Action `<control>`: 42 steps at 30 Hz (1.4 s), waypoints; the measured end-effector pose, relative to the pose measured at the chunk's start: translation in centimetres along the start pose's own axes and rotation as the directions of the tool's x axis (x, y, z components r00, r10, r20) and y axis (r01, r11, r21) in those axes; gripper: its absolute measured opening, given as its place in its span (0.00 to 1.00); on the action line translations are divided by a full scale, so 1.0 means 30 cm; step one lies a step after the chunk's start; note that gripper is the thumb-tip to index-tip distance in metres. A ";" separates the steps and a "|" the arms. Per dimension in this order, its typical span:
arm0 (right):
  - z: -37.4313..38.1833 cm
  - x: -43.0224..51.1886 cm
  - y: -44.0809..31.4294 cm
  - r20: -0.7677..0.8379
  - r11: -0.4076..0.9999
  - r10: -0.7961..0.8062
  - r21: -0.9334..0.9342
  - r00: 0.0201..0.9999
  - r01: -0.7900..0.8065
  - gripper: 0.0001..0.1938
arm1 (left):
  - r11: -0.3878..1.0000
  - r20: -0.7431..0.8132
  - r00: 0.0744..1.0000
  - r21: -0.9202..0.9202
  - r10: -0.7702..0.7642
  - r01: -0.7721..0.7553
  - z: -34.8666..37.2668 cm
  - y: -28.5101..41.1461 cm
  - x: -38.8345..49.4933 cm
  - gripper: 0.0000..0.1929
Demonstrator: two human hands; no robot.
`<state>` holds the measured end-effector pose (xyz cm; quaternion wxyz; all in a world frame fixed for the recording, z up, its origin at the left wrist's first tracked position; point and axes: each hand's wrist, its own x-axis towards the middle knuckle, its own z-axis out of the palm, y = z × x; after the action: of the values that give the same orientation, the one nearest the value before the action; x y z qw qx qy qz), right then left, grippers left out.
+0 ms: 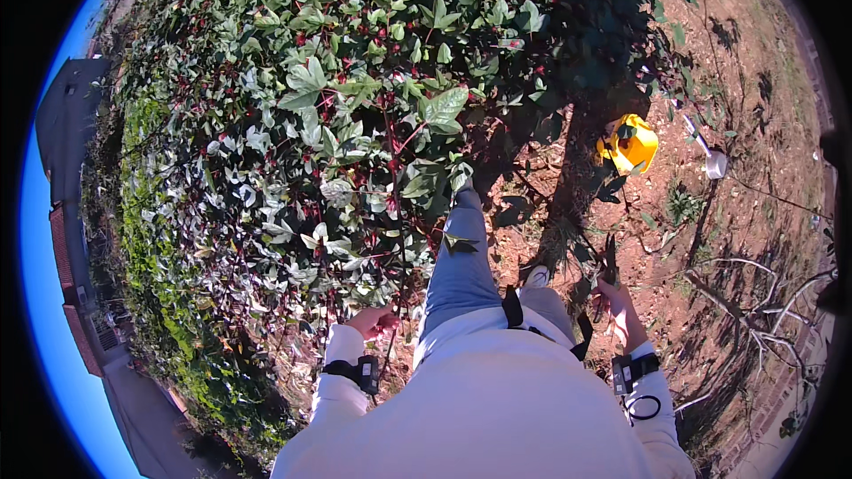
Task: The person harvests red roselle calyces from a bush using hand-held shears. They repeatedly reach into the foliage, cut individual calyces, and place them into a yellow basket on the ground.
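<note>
Before me stands a dense roselle bush [373, 146] with lobed green leaves, dark red stems and red calyces. At its near edge my left hand [374, 323] is curled, its fingertips closed at a thin, dark upright stem [398, 266] that runs up into the leaves. To the right, apart from the bush, my right hand [618, 306] grips dark shears [610, 261], pointed blades up. The fingers partly hide their handles, and whether the blades are parted is hard to see.
Bare reddish soil lies to the right, with a yellow container [634, 145] and a white long-handled scoop-like thing [713, 161] on it. A dry, forked branch [732, 313] lies nearer me. My leg [459, 259] presses against the foliage. Buildings [73, 126] stand far left.
</note>
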<state>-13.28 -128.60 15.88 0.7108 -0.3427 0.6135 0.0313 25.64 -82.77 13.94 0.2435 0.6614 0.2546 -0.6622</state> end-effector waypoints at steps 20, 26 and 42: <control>0.726 0.564 -0.774 0.212 0.958 -0.035 -0.271 0.977 0.093 0.11 | 0.621 -0.051 0.665 -0.312 0.745 -0.719 -0.019 1.481 -0.259 0.13; 0.804 0.774 -0.761 0.347 0.881 0.049 -0.456 0.937 0.123 0.19 | 0.688 -0.094 0.790 -0.437 0.606 -0.580 0.200 1.513 -0.100 0.13; 0.927 1.154 -0.782 0.206 0.469 0.117 -0.874 0.971 0.129 0.29 | 0.729 -0.102 0.901 -0.552 0.423 -0.405 0.502 1.505 0.431 0.25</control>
<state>29.77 -144.92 -4.18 0.4999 -0.6557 0.4184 0.3810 43.98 -126.46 0.26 0.5715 0.5899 0.2800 -0.4969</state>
